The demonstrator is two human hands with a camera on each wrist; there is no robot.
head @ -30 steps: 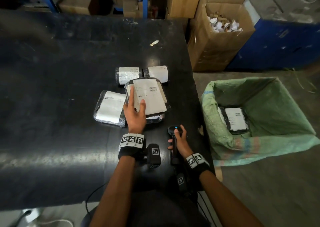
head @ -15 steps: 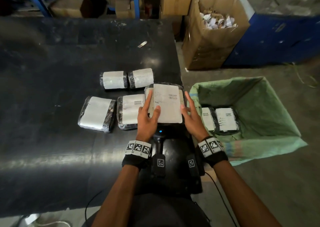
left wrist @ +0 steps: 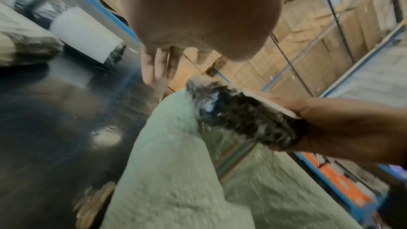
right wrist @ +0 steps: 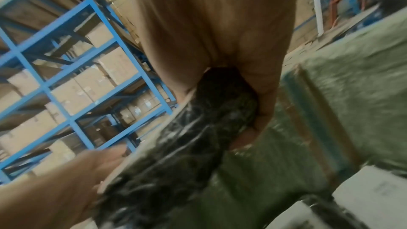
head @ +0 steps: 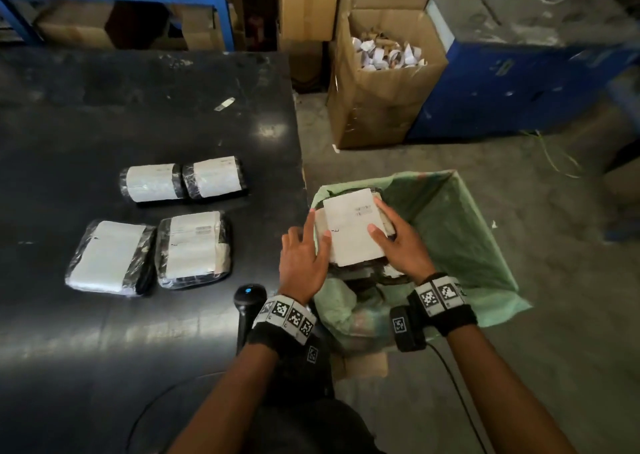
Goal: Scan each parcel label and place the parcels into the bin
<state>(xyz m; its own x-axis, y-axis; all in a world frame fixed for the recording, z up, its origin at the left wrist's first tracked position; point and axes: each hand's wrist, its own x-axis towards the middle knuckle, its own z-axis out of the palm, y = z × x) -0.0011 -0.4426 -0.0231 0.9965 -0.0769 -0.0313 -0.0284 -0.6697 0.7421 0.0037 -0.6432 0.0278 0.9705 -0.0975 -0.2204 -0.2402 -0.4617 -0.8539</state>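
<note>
The right hand (head: 403,245) grips the parcel (head: 353,226) over the green bin (head: 485,245); left hand (head: 303,263) fingers spread apart. Label writing too blurry.

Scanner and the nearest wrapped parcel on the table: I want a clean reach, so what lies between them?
Head view: only bare black table between the scanner and the nearest wrapped parcel; nothing sits in that stretch.
</note>
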